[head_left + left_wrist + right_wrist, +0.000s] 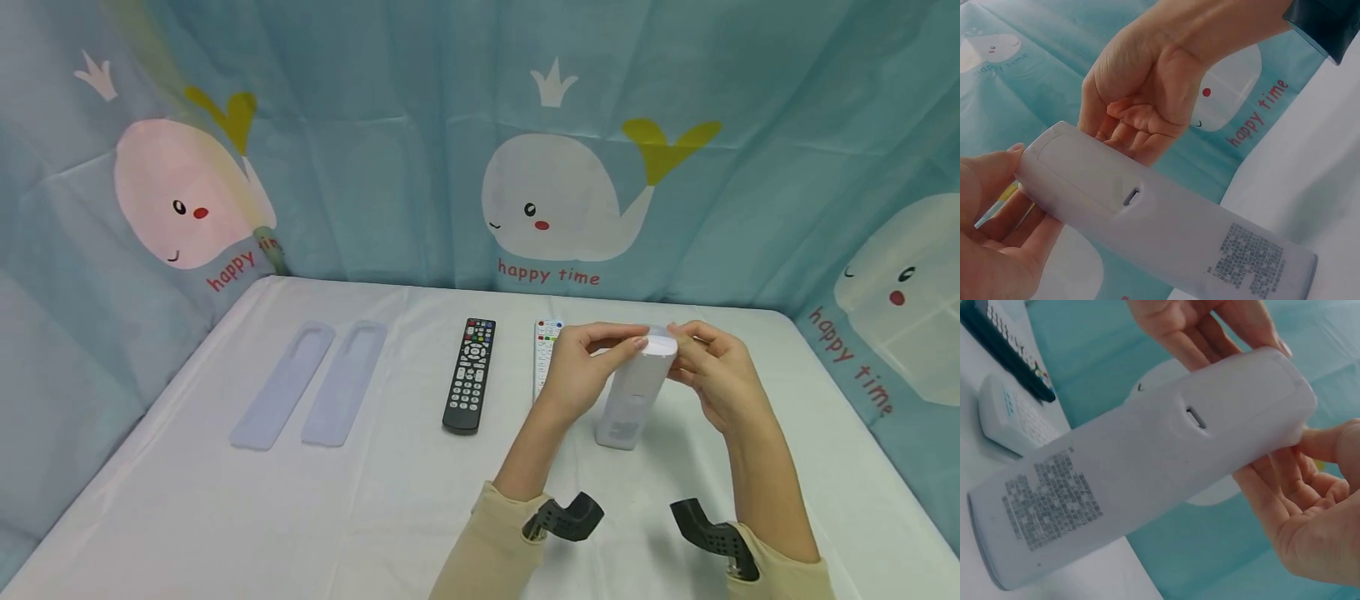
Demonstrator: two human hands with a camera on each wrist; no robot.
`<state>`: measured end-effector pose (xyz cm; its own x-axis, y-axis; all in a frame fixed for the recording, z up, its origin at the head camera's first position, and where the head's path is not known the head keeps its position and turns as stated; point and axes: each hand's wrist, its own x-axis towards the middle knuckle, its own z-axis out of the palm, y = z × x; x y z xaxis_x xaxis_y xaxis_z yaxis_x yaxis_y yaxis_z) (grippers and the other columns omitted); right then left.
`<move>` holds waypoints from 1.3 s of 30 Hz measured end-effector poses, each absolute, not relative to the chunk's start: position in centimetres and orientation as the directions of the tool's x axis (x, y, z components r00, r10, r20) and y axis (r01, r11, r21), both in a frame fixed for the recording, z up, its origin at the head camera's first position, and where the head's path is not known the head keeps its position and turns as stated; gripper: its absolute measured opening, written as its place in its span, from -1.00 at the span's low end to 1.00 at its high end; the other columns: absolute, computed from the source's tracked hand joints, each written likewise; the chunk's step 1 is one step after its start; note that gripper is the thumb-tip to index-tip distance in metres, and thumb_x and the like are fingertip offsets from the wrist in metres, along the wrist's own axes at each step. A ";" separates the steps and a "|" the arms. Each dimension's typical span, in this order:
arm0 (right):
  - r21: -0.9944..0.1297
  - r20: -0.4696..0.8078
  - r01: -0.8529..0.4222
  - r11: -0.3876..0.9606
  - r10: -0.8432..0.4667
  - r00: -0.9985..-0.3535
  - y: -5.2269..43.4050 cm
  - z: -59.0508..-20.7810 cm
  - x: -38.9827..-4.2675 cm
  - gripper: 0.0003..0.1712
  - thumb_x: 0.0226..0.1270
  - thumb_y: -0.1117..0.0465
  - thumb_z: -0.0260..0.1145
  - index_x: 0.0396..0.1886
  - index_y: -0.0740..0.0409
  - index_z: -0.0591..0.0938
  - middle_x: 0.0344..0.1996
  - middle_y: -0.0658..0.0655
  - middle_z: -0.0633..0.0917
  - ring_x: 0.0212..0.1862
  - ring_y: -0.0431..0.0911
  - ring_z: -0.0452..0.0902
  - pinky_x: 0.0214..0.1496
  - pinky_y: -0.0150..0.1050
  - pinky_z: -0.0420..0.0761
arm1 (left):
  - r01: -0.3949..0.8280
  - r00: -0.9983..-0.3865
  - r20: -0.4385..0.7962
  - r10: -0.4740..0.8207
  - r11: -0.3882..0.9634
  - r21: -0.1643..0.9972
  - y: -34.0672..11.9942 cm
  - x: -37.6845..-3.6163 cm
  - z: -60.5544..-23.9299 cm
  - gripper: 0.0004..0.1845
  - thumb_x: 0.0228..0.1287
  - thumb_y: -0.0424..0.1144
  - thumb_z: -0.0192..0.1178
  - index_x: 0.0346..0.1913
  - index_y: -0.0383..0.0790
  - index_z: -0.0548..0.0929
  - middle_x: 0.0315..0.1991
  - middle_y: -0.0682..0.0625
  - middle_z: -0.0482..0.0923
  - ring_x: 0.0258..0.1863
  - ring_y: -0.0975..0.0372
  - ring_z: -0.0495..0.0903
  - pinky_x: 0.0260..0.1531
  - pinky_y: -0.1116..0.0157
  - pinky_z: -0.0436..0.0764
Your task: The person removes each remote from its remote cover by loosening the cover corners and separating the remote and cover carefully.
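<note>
A white remote control (632,402) stands tilted, back side towards me, between both hands in the head view. My left hand (576,367) pinches its upper end from the left, thumb on the edge. From the other side my right hand (717,371) pinches the same end. A thin translucent layer (656,331) shows at that top end and looks like a cover. In the left wrist view the remote's back (1147,200) shows a battery lid, a slot and a printed label. Whether its lower end touches the table cannot be told.
Two translucent remote covers (282,387) lie side by side on the left of the white table (187,517). A black remote control (469,375) lies mid-table. Beside it is another white remote (545,342), partly behind my left hand. A blue whale-print curtain (405,167) hangs behind.
</note>
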<state>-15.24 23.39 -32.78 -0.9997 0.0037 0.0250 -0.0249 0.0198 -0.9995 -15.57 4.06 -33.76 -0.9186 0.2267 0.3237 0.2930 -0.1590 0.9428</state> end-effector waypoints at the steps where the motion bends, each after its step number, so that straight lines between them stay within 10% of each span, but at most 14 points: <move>1: -0.999 0.032 -0.032 0.012 -0.009 -0.999 23.5 -32.8 -15.2 -0.80 0.62 0.17 0.29 -0.30 0.00 0.70 -0.37 -0.11 0.75 -0.35 -0.22 0.68 -0.19 -0.39 0.73 | 0.291 -0.920 0.321 0.223 -0.158 0.944 4.1 -15.6 -33.8 -0.78 0.43 -0.40 0.35 0.05 -0.41 0.80 0.04 -0.23 0.78 -0.09 0.42 0.70 -0.07 0.46 0.68; 13: -0.976 0.197 -0.212 0.050 -0.207 -0.958 24.5 -32.6 -14.5 -0.68 0.64 0.34 0.20 0.25 0.03 0.66 0.15 -0.11 0.67 0.09 -0.28 0.69 0.05 -0.42 0.72 | 0.282 -0.933 0.309 0.183 -0.159 0.946 3.9 -15.9 -34.1 -0.77 0.44 -0.38 0.35 0.06 -0.41 0.79 0.06 -0.18 0.78 -0.07 0.38 0.70 -0.03 0.43 0.70; 39: -0.835 0.408 -0.400 0.378 -0.063 -0.911 22.8 -32.6 -14.3 -0.65 0.38 0.56 0.36 0.14 0.60 0.64 -0.10 -0.32 0.76 -0.17 -0.37 0.74 -0.09 -0.52 0.70 | 0.265 -0.938 0.295 0.183 -0.174 0.949 3.0 -16.0 -34.1 -0.76 0.46 -0.38 0.34 0.08 -0.40 0.79 0.08 -0.20 0.77 -0.05 0.37 0.70 0.02 0.40 0.71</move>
<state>-14.32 22.85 -32.56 -0.9109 -0.0634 0.4078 -0.4001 0.3775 -0.8351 -15.98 3.01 -34.10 -0.9377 0.1831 0.2954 0.2648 -0.1738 0.9485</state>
